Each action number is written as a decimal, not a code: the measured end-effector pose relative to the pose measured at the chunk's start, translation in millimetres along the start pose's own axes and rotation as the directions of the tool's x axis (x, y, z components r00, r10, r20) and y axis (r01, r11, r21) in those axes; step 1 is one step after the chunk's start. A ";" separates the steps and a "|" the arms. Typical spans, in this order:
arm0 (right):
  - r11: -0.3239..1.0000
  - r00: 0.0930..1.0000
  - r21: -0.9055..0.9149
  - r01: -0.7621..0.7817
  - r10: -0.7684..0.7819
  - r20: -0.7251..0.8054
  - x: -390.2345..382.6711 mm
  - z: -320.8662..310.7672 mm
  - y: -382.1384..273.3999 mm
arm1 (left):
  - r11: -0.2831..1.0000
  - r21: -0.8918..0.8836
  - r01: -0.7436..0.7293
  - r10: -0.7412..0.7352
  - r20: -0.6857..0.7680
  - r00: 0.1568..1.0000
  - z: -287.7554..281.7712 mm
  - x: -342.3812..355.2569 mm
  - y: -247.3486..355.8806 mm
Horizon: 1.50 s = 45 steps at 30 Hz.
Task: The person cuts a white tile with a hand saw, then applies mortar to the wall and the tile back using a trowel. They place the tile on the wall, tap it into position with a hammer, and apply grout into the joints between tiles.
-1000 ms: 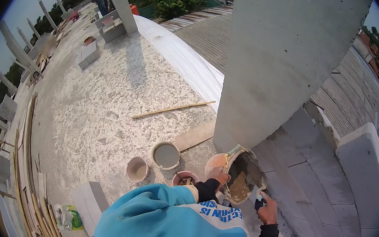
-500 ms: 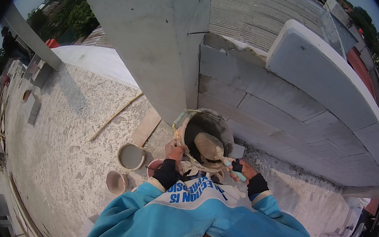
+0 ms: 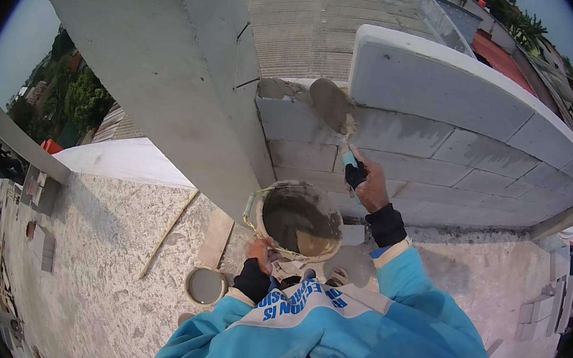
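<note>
Up from the bucket (image 3: pixel 335 217) at the dial's centre comes the trowel (image 3: pixel 331 104), its blade now at twelve o'clock by the block wall's top edge. The right hand (image 3: pixel 371 187) has its grip clenched round the handle; the left hand (image 3: pixel 260 251) grasps the rim at seven, probably steadying it. Outdoors, rough pale floor (image 3: pixel 111 265) spreads toward eight, a concrete column (image 3: pixel 172 58) at eleven.

The big grey concrete pillar (image 3: pixel 164 71), upper left from here, looks smooth and dull. The round grey bucket (image 3: pixel 337 221) in the middle is crusty. Grey mud coats the flat, rounded trowel (image 3: pixel 333 109). The pale floor (image 3: pixel 114 244), lower left, is rough.
</note>
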State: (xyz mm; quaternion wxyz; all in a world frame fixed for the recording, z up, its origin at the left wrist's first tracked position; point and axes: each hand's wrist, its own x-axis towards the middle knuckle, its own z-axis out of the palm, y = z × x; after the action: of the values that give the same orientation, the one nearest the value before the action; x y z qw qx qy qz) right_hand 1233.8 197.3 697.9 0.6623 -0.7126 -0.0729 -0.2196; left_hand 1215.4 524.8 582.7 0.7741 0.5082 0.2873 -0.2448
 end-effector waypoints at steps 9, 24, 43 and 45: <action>0.581 0.995 -0.813 0.050 -0.101 -0.010 34.1 70.2 44.0 | 0.999 -0.027 0.036 -0.038 -0.068 0.997 -62.2 8.7 -1.2; 0.430 0.979 -0.888 -0.166 0.182 -0.095 4.6 157.2 20.1 | 0.995 -0.035 0.096 -0.100 -0.141 0.985 -128.8 18.9 4.7; 0.174 0.862 -0.850 -0.498 0.209 -0.462 -6.2 118.6 -25.7 | 0.988 0.032 0.152 -0.147 -0.134 0.980 -109.8 7.5 28.9; 0.422 0.902 -0.803 -0.422 0.109 -0.417 -50.1 123.8 -24.9 | 0.986 0.019 0.168 -0.165 -0.119 0.979 -114.6 11.2 27.4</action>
State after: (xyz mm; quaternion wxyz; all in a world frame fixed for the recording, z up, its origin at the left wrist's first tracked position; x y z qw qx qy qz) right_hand 1206.0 330.2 696.8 0.2297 -0.9091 0.2672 -0.2221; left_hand 1219.4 640.1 556.2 0.7253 0.5071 0.3700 -0.2828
